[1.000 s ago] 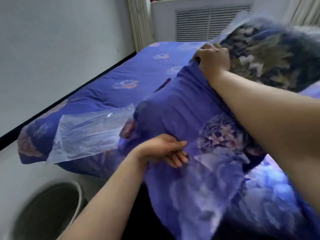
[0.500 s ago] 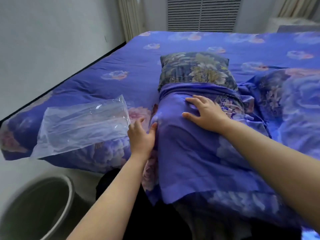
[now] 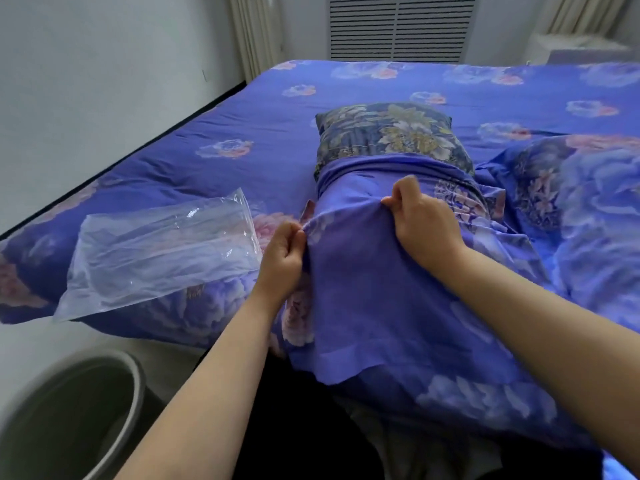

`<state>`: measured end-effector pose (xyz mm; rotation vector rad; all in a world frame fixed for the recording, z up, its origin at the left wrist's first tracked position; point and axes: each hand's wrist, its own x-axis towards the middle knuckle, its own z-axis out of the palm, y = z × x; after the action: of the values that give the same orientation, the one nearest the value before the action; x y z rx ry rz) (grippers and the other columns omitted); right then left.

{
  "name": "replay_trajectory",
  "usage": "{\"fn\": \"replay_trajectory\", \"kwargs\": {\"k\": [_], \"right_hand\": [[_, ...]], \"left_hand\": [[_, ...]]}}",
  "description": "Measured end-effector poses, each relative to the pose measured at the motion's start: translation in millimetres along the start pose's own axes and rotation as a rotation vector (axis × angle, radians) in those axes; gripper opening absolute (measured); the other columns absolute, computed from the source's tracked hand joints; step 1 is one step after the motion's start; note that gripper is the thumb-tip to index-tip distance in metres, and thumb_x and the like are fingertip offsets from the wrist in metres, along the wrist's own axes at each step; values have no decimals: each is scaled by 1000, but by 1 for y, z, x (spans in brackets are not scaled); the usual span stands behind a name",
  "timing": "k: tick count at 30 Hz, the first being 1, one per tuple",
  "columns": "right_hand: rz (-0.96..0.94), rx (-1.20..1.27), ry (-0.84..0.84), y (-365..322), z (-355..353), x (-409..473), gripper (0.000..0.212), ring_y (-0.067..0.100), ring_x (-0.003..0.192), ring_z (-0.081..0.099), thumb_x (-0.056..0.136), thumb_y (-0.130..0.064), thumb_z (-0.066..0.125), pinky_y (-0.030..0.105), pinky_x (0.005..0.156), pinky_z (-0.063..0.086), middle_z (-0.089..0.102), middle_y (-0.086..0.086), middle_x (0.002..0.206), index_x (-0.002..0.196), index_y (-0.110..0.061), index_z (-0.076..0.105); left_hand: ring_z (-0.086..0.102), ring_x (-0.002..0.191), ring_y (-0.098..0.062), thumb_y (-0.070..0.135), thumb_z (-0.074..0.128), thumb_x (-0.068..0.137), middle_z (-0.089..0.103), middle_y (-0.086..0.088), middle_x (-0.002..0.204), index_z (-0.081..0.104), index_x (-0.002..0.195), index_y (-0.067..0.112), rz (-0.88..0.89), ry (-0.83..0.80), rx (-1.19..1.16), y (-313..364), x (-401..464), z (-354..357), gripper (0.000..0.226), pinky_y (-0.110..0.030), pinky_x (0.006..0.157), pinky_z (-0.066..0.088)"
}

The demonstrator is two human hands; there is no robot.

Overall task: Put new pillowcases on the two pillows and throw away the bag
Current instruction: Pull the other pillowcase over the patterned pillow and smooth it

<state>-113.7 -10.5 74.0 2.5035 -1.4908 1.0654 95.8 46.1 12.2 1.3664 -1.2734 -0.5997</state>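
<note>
Left hand (image 3: 282, 254) and right hand (image 3: 420, 220) both pinching blue pillowcase (image 3: 381, 289), half drawn over floral pillow (image 3: 391, 133) on bed (image 3: 207, 161). Clear bag (image 3: 156, 251) at 9 o'clock of hands; bin (image 3: 135, 372) at 7 o'clock.

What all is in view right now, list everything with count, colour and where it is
pillow: one, dark floral, on the bed, far end uncovered
pillowcase: one, blue-violet floral, partly over the pillow
second pillow: one, blue-violet floral, right side of bed
plastic bag: one, clear, on the bed's left edge
bed cover: one, blue-violet with flowers
bin: one, grey, on the floor, lower left
vent grille: one, grey, far wall
left hand: pinches the pillowcase
right hand: pinches the pillowcase
</note>
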Motion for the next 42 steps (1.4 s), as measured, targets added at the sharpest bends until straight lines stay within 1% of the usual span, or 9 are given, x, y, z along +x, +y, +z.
{"fn": "replay_trajectory", "kwargs": {"k": [7, 12, 18, 24, 31, 34, 36, 38, 42], "right_hand": [[288, -99, -305, 37, -26, 8, 28, 40, 98, 59, 98, -38, 42, 43, 76, 41, 65, 23, 105, 108, -12, 45], [-93, -76, -284, -3, -11, -1, 50, 31, 104, 53, 85, -60, 37, 40, 84, 40, 63, 8, 106, 103, -19, 60], [-146, -358, -667, -35, 22, -10, 47, 25, 113, 51, 92, -56, 42, 36, 85, 42, 61, 3, 117, 114, -18, 57], [57, -211, -483, -35, 28, 15, 35, 25, 114, 51, 92, -47, 49, 34, 77, 40, 52, 1, 125, 118, -24, 54], [266, -177, -512, 0, 19, 40, 89, 27, 142, 9, 76, -75, 49, 48, 109, 27, 1, -7, 158, 148, -31, 22], [304, -356, -491, 11, 22, 60, 104, 28, 145, -4, 69, -87, 37, 57, 113, 2, -8, -3, 159, 150, -26, 14], [305, -395, -482, 15, 25, 68, 111, 28, 146, -1, 65, -90, 36, 55, 113, -3, 6, 6, 159, 147, -17, 23], [312, -322, -493, 13, 23, 74, 104, 28, 136, 36, 66, -87, 41, 46, 109, 25, 43, 14, 143, 136, -10, 34], [204, -271, -602, 2, 14, 58, 66, 29, 104, 58, 81, -73, 44, 35, 77, 42, 62, 12, 116, 108, -13, 53]], "left_hand": [[27, 52, -10, 13, 51, 95, 41, -6, 56, 46, 73, 21, 3, -388, -42, 23, 20, 30, 24, -23, 48, 25], [44, 66, -11, 17, 54, 87, 57, -3, 69, 55, 75, 23, -26, -400, -112, 13, 13, 39, 14, -24, 62, 36], [57, 93, -18, 36, 52, 94, 62, -8, 102, 59, 99, 10, -498, -16, 13, -39, 25, 24, 27, -29, 79, 47], [57, 100, -22, 35, 43, 99, 62, -12, 104, 58, 118, 7, -622, -218, -38, -48, 41, 33, 37, -33, 93, 46], [40, 31, -9, 3, 28, 99, 47, 1, 37, 54, 70, 9, -753, 28, -230, -41, 80, 41, 39, -11, 32, 25], [63, 82, -30, 17, 37, 101, 67, -22, 87, 63, 92, -3, -675, 62, -72, -31, 83, 54, 34, -24, 64, 49], [55, 112, -36, 20, 38, 101, 59, -27, 118, 57, 113, -10, -652, 48, -34, -23, 79, 62, 37, -35, 86, 44], [52, 117, -35, 13, 37, 100, 56, -26, 125, 53, 119, -10, -646, 51, -21, -19, 82, 64, 34, -35, 90, 40], [59, 104, -32, 8, 46, 88, 60, -19, 100, 63, 87, 6, -653, 191, -97, -33, 99, 48, 17, -38, 90, 46]]}}
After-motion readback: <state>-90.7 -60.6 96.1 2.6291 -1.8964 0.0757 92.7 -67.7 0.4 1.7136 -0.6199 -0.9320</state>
